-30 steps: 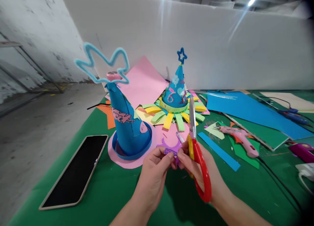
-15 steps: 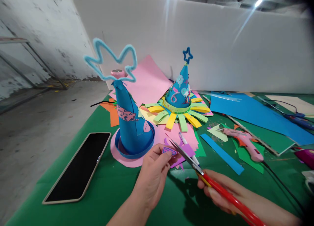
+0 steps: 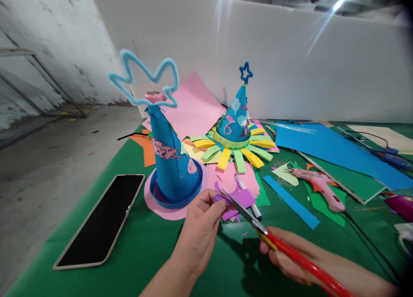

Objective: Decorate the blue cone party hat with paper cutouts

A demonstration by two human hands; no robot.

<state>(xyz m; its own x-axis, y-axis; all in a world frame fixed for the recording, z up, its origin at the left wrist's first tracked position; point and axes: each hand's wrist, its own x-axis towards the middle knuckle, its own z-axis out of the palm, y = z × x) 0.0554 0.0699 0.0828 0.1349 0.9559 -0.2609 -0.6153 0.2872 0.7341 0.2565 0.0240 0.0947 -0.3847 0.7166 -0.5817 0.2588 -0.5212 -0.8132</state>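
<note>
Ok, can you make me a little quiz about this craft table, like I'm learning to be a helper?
1. Which hand holds the scissors? A) left B) right
2. True or false: the pink glue gun lies to the right of the phone.
3. What shape tops the hat with the yellow-and-green fringe?

Key: 1. B, the right hand. 2. True. 3. A blue star.

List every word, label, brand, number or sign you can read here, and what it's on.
"6": pink curl on the star-topped cone hat, number-like, perhaps only decoration.
Unreadable, too small: markings on the held purple paper cutout and the cone hat's green band.
No readable text: smartphone, pink glue gun.
</note>
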